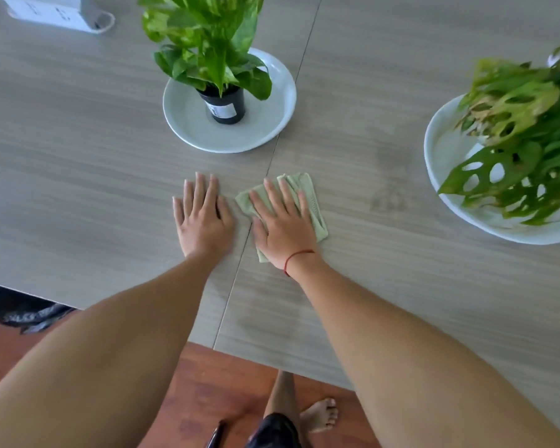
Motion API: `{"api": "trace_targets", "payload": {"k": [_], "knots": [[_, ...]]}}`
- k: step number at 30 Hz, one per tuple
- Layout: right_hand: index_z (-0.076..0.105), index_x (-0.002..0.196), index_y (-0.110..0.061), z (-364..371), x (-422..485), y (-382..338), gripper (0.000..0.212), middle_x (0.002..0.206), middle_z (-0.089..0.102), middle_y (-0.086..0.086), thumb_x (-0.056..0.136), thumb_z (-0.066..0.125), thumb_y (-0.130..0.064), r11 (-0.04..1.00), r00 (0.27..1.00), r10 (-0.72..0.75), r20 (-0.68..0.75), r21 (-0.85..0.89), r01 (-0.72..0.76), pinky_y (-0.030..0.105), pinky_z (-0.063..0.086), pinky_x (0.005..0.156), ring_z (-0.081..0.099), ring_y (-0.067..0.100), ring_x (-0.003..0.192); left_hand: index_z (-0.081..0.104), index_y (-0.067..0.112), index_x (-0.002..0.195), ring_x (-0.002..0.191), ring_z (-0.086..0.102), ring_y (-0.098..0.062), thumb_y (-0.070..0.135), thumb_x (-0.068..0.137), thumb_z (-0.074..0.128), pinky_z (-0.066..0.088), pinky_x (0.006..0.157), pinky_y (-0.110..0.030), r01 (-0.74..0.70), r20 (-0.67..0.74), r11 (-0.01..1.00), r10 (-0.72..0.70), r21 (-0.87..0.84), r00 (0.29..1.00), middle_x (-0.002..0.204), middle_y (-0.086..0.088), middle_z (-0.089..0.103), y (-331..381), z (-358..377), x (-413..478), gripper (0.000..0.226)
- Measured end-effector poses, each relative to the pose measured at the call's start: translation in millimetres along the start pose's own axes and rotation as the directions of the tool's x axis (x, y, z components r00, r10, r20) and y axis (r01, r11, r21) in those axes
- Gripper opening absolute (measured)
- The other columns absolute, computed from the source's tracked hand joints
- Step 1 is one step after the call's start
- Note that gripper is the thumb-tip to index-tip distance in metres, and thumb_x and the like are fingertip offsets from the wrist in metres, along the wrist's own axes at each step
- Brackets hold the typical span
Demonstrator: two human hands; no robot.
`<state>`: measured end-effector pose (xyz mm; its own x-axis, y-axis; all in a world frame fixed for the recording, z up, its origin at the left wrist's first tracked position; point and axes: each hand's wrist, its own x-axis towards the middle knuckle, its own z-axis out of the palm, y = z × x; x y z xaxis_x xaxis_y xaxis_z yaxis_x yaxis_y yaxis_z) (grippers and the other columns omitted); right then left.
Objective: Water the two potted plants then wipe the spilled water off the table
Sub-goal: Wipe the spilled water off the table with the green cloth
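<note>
Observation, wiping stage. The right hand (283,221) lay flat, fingers spread and extended, palm pressed down on a folded pale green cloth (307,192); nothing was pinched or curled around, the cloth was held only by downward pressure. The left hand (204,215) lay open and flat on the bare grey table (78,189) just beside the right, empty, apparently as a brace.

The cloth sat directly under the right palm, its far edge showing beyond the fingertips and its near corner showing by the wrist, which bore a red string bracelet (299,255). It lay just to the right of the seam between the two tabletop panels.

Judged state of task: both plants stood in their dishes, so watering appeared done and wiping was in hand. Faint darker damp marks (387,189) showed on the tabletop to the right of the wiping hand, towards the dish of the perforated-leaf plant (511,150); another dull patch lay nearer than the wrist, close to the table edge. Whether these were wet film or already-wiped streaks could not be told.

Notes on technique: keep the palm flat so the whole fold stays in contact; sweep in overlapping passes rightward over the marks, then back towards the table edge; refold to a dry face if the cloth smears. Stop short of either dish rim. The variegated pothos in its black pot (223,105) stood beyond both hands, well apart.
</note>
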<state>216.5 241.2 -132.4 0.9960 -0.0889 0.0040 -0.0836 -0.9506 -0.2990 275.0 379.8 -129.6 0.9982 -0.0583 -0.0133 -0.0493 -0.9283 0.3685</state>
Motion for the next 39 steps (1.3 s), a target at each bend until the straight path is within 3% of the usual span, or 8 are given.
{"api": "trace_targets", "payload": {"k": [5,10,15,20,25,29,34,39], "knots": [[0.039,0.140,-0.032,-9,-33,37,0.049,0.154,0.030,-0.002,0.094,0.026,-0.039,0.999,0.998,0.048,-0.051,0.008,-0.048,0.043,0.007,0.118,0.020,0.021,0.145,0.042,0.022,0.140,0.148,0.008,-0.020,0.024,0.095,0.034,0.000,0.119,-0.048,0.210,-0.019,0.975,-0.212,-0.071,0.977,0.159,0.001,0.022,37,4,10,0.045],[0.027,0.144,-0.034,-22,-2,66,0.059,0.158,0.015,-0.005,0.089,0.008,-0.046,0.962,0.961,0.271,-0.054,-0.008,-0.272,0.043,-0.001,0.120,0.006,0.019,0.148,0.016,0.021,0.154,0.149,-0.006,-0.021,0.030,0.098,0.024,-0.010,0.117,-0.049,0.371,-0.022,0.928,-0.372,-0.037,0.928,0.163,0.001,0.002,68,19,21,0.057],[0.022,0.145,-0.035,-22,76,69,0.048,0.159,0.010,-0.002,0.098,0.028,-0.039,0.923,0.921,0.383,-0.070,0.013,-0.383,0.050,-0.003,0.118,0.001,0.022,0.148,0.009,0.024,0.155,0.149,-0.007,-0.020,0.032,0.098,0.022,-0.012,0.116,-0.049,0.397,-0.066,0.918,-0.395,0.014,0.916,0.162,0.003,-0.001,68,29,23,0.059],[0.021,0.146,-0.034,-21,128,60,0.048,0.159,0.010,0.000,0.098,0.028,-0.038,0.917,0.917,0.399,-0.029,0.024,-0.398,0.052,-0.004,0.119,-0.003,0.024,0.148,0.001,0.027,0.154,0.148,-0.012,-0.021,0.035,0.097,0.018,-0.016,0.115,-0.049,0.400,-0.036,0.916,-0.398,0.045,0.917,0.162,0.004,-0.007,68,28,26,0.060],[0.034,0.142,-0.031,-17,88,47,0.048,0.158,0.020,0.001,0.094,0.035,-0.035,0.982,0.981,0.189,-0.031,0.036,-0.188,0.050,0.000,0.119,0.007,0.023,0.148,0.001,0.027,0.155,0.148,-0.013,-0.021,0.034,0.096,0.018,-0.014,0.116,-0.051,0.390,-0.013,0.920,-0.390,0.029,0.921,0.162,0.003,-0.007,69,25,24,0.061],[0.040,0.138,-0.031,-12,44,40,0.055,0.157,0.023,-0.003,0.089,0.018,-0.041,0.996,0.996,0.082,-0.031,0.045,-0.080,0.047,0.004,0.120,0.010,0.021,0.147,0.001,0.028,0.155,0.148,-0.012,-0.020,0.034,0.097,0.017,-0.014,0.116,-0.051,0.390,-0.005,0.921,-0.390,0.016,0.921,0.162,0.004,-0.007,69,25,24,0.060],[0.033,0.142,-0.032,-18,77,61,0.051,0.157,0.021,-0.003,0.091,0.026,-0.038,0.953,0.948,0.303,-0.099,0.022,-0.303,0.049,0.004,0.119,0.009,0.021,0.147,-0.001,0.028,0.155,0.148,-0.013,-0.020,0.034,0.097,0.017,-0.014,0.116,-0.051,0.395,-0.018,0.918,-0.395,0.025,0.919,0.162,0.004,-0.009,68,28,24,0.060],[0.023,0.146,-0.033,-22,136,73,0.049,0.159,0.015,0.000,0.097,0.030,-0.036,0.927,0.925,0.376,-0.053,0.018,-0.375,0.051,-0.003,0.119,0.001,0.024,0.148,-0.002,0.029,0.154,0.148,-0.015,-0.019,0.035,0.097,0.018,-0.020,0.113,-0.048,0.401,-0.037,0.915,-0.400,0.042,0.916,0.161,0.005,-0.010,68,31,27,0.060]]}}
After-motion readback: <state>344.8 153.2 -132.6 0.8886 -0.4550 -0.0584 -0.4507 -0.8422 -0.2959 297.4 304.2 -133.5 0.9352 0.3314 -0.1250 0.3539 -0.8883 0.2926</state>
